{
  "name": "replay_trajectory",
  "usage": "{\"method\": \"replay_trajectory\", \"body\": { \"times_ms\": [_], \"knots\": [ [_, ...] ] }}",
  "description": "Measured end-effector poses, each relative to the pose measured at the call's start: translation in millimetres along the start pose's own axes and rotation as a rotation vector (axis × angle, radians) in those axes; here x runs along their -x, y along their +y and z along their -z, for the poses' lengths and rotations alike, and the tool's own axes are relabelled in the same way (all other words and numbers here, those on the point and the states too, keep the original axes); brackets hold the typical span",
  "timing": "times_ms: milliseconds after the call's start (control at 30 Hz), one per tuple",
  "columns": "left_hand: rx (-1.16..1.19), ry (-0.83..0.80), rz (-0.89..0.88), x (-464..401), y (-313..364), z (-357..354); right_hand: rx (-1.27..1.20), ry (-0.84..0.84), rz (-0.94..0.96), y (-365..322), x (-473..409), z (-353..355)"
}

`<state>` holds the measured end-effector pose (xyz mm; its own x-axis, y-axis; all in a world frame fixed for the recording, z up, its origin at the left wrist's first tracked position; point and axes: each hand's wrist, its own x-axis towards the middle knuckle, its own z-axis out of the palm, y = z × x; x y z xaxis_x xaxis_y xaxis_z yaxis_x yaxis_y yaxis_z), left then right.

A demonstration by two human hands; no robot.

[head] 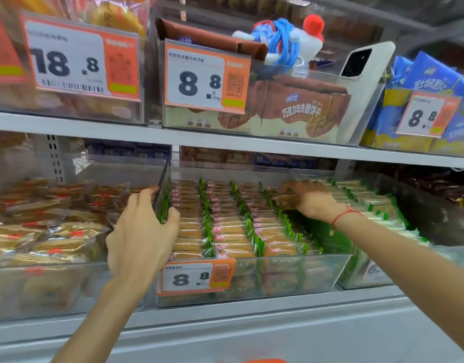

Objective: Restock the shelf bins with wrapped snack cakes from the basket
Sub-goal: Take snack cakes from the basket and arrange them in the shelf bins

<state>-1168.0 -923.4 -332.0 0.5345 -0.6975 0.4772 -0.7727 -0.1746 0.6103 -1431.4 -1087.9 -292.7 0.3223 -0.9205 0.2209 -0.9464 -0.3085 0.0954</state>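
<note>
A clear middle bin (252,279) on the lower shelf (252,310) is filled with neat rows of wrapped snack cakes (225,231) in green-edged wrappers, and an open gap is left in its right front corner. The bin's left wall is gripped by the left hand (139,237), thumb inside against the cakes and fingers (144,197) curled over the rim. The right hand (307,197), a red string at its wrist, is laid at the back right of the rows, its fingers bent onto one wrapped cake; whether that cake is pinched cannot be told. A left bin (42,284) is heaped with loosely piled brown-wrapped cakes, and a right bin (383,273) holds pale green-marked packs. A tag reading "8.8" (194,279) is fixed to the middle bin's front. On the upper shelf, tags reading "18.8" (68,64) and "8.8" are seen, with a white phone (364,61) leaning in a bin of brown boxes. The basket is not seen.
</note>
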Motion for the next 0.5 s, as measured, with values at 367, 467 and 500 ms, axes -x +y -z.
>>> {"method": "replay_trajectory", "body": {
  "times_ms": [367,467,500],
  "knots": [
    [-0.021,0.026,-0.006,-3.1,-2.6,-7.2,0.124,0.083,0.037,-7.2,-33.3,-22.7],
    [-0.028,0.039,-0.014,-3.4,-3.9,-8.8,0.051,0.069,0.007,-5.8,-34.8,-24.0],
    [-0.03,0.041,-0.013,-3.4,-4.2,-9.2,0.042,0.063,0.001,-6.4,-34.2,-24.2]
  ]
}}
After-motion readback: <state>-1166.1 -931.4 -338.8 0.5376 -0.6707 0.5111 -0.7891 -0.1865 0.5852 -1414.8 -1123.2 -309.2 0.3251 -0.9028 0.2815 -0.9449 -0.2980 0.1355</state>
